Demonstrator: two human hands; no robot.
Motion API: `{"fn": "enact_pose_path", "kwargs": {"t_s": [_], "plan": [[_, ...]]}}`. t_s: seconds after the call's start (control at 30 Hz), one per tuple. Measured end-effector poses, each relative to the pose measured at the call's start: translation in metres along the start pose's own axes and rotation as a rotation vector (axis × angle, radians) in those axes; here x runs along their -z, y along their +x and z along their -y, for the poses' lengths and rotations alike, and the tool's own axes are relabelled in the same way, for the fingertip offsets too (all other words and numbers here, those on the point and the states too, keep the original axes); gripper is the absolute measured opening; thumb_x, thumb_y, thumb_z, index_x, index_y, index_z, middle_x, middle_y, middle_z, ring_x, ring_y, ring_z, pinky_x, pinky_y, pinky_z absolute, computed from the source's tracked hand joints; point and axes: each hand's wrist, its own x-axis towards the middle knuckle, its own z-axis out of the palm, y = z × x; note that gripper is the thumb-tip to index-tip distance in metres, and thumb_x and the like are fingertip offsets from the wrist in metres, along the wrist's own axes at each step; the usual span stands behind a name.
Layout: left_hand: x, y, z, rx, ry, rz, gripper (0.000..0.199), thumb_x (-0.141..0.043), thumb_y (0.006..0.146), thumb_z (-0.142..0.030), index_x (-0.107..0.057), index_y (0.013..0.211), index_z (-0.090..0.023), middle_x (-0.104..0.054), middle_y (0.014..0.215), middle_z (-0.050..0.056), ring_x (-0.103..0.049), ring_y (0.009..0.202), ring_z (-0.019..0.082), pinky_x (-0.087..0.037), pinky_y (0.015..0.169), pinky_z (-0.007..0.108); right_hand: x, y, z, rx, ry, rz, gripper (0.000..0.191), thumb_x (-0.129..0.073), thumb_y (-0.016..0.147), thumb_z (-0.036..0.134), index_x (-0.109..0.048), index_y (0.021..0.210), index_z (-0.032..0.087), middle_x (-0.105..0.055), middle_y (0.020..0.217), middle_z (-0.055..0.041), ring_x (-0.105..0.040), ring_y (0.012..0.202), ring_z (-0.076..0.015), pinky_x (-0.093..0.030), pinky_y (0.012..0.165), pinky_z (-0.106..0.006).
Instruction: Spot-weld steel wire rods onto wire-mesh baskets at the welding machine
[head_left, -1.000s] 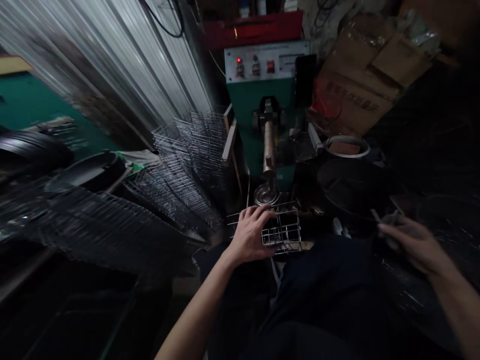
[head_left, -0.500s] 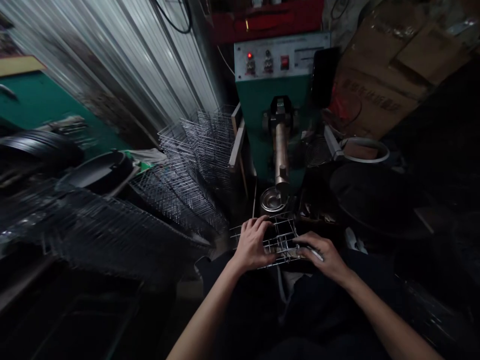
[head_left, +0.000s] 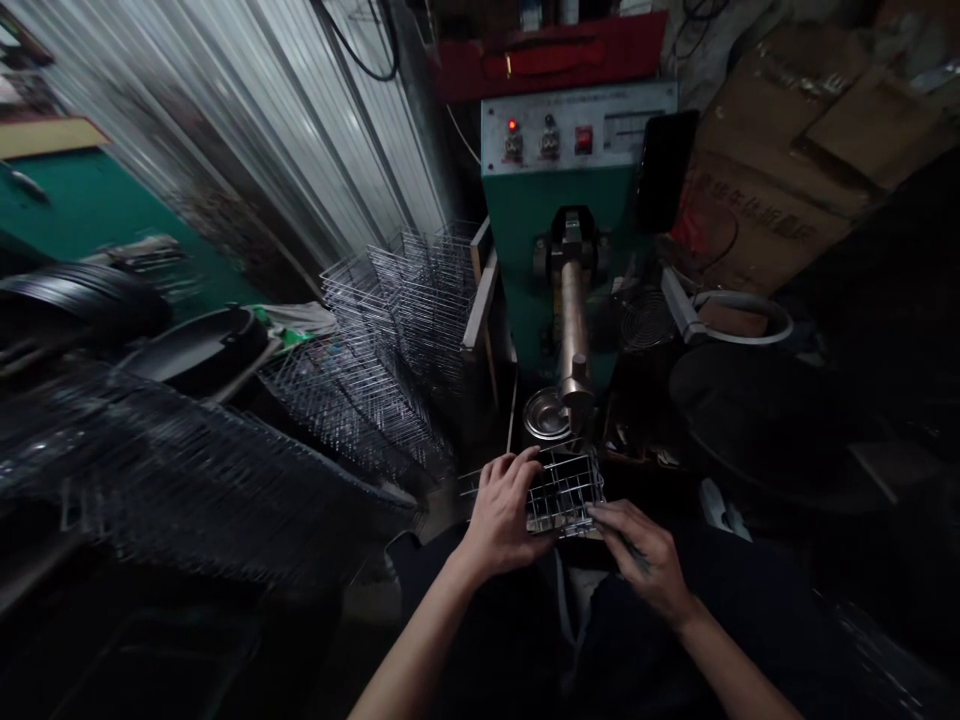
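Note:
A small wire rack [head_left: 566, 488] is held over my lap, below the machine's metal arm. My left hand [head_left: 501, 515] grips its left part, fingers over the top wires and thumb at the near edge. At the rack's right near corner, my right hand [head_left: 645, 555] has its thumb and fingers pressed together; what is between them is too small to name. Just beyond the rack sits a round metal dish [head_left: 547, 413], beside the tip of the copper-coloured machine arm [head_left: 574, 335].
A green machine [head_left: 517, 230] with a lit red light stands ahead. Stacked wire racks [head_left: 360, 380] and a black pan [head_left: 191, 350] are at the left. Cardboard boxes [head_left: 780, 190], a white ring-shaped item [head_left: 784, 325] and a dark round object [head_left: 750, 410] lie to the right.
My right hand has shifted slightly down at the rack's corner, and the light-coloured piece seen between its fingers no longer shows. The view has shifted a little; my left hand still holds the rack.

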Motion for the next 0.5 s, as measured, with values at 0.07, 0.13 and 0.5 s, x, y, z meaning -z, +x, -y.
{"fn": "enact_pose_path", "kwargs": {"t_s": [0.07, 0.13, 0.5], "plan": [[0.000, 0.003, 0.003, 0.004, -0.003, -0.001, 0.074, -0.082, 0.058, -0.036, -0.047, 0.122, -0.023, -0.048, 0.148, 0.011, -0.044, 0.126, 0.035, -0.036, 0.106, 0.051, -0.003, 0.002, -0.002, 0.007, -0.016, -0.037, 0.043, -0.057, 0.096, 0.008, -0.062, 0.131, 0.032, -0.072, 0.117, -0.0038, -0.067, 0.109, -0.0209, -0.055, 0.095, -0.038], [0.000, 0.007, 0.007, 0.006, -0.005, 0.016, 0.075, -0.084, 0.057, -0.037, -0.050, 0.123, -0.023, -0.047, 0.149, 0.010, -0.044, 0.125, 0.035, -0.037, 0.105, 0.051, -0.006, 0.004, -0.005, 0.017, -0.030, -0.055, 0.043, -0.057, 0.096, 0.008, -0.062, 0.131, 0.032, -0.072, 0.118, -0.0033, -0.068, 0.108, -0.0205, -0.055, 0.095, -0.038], [-0.005, 0.009, 0.014, 0.001, -0.060, 0.040, 0.075, -0.086, 0.057, -0.037, -0.055, 0.124, -0.025, -0.046, 0.150, 0.011, -0.043, 0.128, 0.035, -0.037, 0.107, 0.052, -0.011, 0.001, -0.008, 0.010, -0.008, -0.081, 0.039, -0.056, 0.096, 0.009, -0.065, 0.128, 0.031, -0.072, 0.116, -0.0043, -0.068, 0.108, -0.0208, -0.056, 0.095, -0.038]]}}
